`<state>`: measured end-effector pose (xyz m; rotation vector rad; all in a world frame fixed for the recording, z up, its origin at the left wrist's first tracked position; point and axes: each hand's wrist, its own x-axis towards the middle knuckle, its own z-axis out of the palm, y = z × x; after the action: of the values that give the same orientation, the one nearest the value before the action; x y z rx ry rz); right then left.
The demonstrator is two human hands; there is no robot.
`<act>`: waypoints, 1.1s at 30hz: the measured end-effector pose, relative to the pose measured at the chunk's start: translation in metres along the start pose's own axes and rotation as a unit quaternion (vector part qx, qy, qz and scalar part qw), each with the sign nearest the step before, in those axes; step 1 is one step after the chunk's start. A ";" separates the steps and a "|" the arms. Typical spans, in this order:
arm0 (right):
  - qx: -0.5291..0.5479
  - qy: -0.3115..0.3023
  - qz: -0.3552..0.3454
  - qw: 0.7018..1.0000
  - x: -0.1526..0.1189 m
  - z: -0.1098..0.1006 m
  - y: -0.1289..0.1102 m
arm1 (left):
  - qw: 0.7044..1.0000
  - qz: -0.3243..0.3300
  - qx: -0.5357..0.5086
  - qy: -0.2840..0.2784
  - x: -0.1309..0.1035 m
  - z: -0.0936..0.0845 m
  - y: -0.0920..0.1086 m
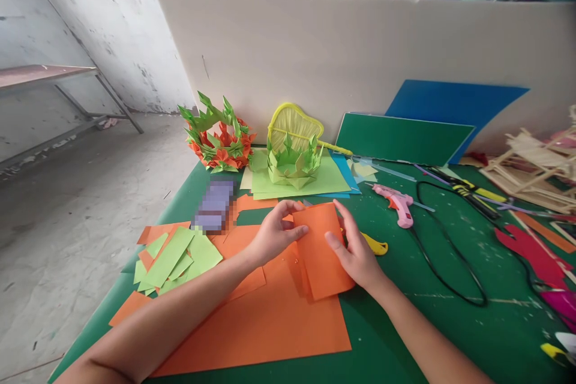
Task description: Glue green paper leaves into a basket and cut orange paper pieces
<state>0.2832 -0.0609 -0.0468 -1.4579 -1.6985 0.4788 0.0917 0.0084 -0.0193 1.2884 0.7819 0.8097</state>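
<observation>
Between my two hands is a folded sheet of orange paper (320, 252), raised above the table and standing slightly tilted. My left hand (276, 233) pinches its upper left edge, thumb on the near face. On the right edge, my right hand (356, 255) grips with the thumb in front and the fingers behind. Beneath lies a large flat sheet of orange paper (270, 336) with smaller orange pieces on it. Part of a yellow tool handle (377, 245) shows behind my right hand; the rest is hidden.
Green paper strips (173, 261) are heaped at left near a blurred purple object (216, 204). Behind stand a folded green paper crown (294, 168), an orange-green paper ring (220, 138) and a yellow fan (292, 123). A pink glue gun (396, 203) trails its black cord (450, 297) at right.
</observation>
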 end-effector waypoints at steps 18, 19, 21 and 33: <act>0.224 -0.020 0.113 0.968 0.002 0.003 0.002 | 0.990 0.003 0.140 0.036 0.008 -0.010 -0.016; 0.225 -0.020 0.118 0.967 0.002 0.003 0.002 | 0.988 0.007 0.148 0.039 0.008 -0.010 -0.017; 0.223 -0.018 0.128 0.966 0.002 0.003 0.002 | 0.986 0.010 0.160 0.039 0.009 -0.012 -0.018; -0.149 -0.011 -0.104 0.983 0.001 0.003 -0.001 | 0.941 0.050 0.332 0.041 0.018 -0.037 -0.020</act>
<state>0.2802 -0.0599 -0.0471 -1.4616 -1.9794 0.1298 0.0706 0.0399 -0.0445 1.9127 1.1188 0.7031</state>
